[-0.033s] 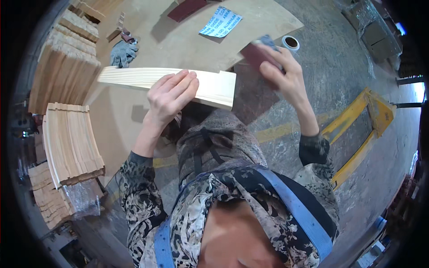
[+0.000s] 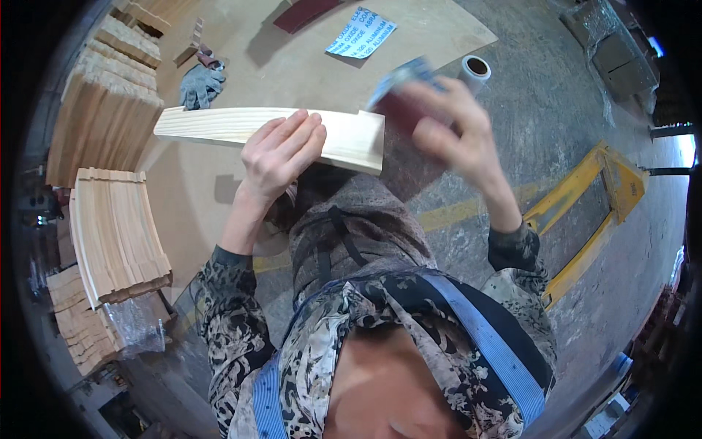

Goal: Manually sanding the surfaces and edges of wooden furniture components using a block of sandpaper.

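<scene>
My left hand [image 2: 281, 157] is closed over the middle of a pale, slightly curved wooden piece [image 2: 344, 135], its fingers wrapped across the top face. The piece lies crosswise in front of me, with a notched step at its right end. In my right hand [image 2: 464, 128], smeared by motion, is a sheet of sandpaper [image 2: 409, 110] with a dark red grit side and a pale blue-white back. Hand and sheet are just beyond the right end of the wood; whether the sheet touches it I cannot tell.
Stacks of wooden pieces [image 2: 117, 227] line the left side. On the worktable [image 2: 292, 73] lie a grey glove [image 2: 201, 86], a printed sandpaper sheet [image 2: 363, 35] and a dark red curved piece [image 2: 306, 14]. A roll [image 2: 477, 69] stands near the table's right edge; a yellow pallet jack [image 2: 610, 186] is on the floor.
The sandpaper in my right hand has moved left toward the end of the wood, and more of its pale back shows. The wooden piece has shifted slightly left under my left hand.
</scene>
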Motion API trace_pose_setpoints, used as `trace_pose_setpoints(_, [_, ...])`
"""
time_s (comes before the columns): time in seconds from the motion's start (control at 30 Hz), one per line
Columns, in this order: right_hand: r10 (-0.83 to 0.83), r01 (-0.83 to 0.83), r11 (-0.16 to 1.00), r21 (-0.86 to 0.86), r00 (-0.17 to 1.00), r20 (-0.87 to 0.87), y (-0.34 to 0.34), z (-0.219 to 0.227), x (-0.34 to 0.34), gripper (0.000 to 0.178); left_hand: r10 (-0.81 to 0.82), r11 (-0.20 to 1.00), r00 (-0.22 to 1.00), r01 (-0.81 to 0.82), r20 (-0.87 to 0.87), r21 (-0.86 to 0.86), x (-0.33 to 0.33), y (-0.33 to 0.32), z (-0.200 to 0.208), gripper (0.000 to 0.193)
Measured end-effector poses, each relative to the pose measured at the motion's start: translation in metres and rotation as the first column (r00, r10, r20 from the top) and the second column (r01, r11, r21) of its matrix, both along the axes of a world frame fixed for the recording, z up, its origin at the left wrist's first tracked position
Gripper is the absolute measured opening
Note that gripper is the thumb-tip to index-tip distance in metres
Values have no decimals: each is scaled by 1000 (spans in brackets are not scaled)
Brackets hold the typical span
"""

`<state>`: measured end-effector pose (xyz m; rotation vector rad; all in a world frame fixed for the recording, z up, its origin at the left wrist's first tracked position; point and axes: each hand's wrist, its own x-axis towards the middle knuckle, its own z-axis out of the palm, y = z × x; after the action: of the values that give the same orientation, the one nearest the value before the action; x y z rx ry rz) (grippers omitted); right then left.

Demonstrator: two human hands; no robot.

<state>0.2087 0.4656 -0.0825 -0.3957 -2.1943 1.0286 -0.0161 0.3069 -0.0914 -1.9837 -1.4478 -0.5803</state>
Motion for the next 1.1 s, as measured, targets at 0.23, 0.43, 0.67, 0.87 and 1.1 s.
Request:
trace_pose_setpoints(0.23, [-209, 257, 884, -390, 964, 162, 51, -72, -21, 44, -59, 990, 889, -8, 453, 144, -7, 5, 2, 28])
trace_pose_setpoints(0.43, [-310, 342, 939, 31, 884, -351, -35, 10, -79, 47, 69, 991, 859, -120, 507, 67, -1, 5, -2, 31])
trace_pose_setpoints(0.67, [-100, 9, 987, -159, 813, -573, -54, 32, -73, 50, -151, 969, 623, -59, 768, 239, -24, 10, -18, 31])
trace_pose_setpoints(0.87, [-147, 266, 957, 114, 786, -600, -98, 29, -111, 58, -472, 882, -127, -56, 873, 468, -5, 8, -19, 33])
trace_pose_setpoints(1.1, [-220, 19, 896, -443, 887, -406, -64, -4, -74, 56, -392, 779, 145, -474, 909, 411, -69, -2, 10, 42])
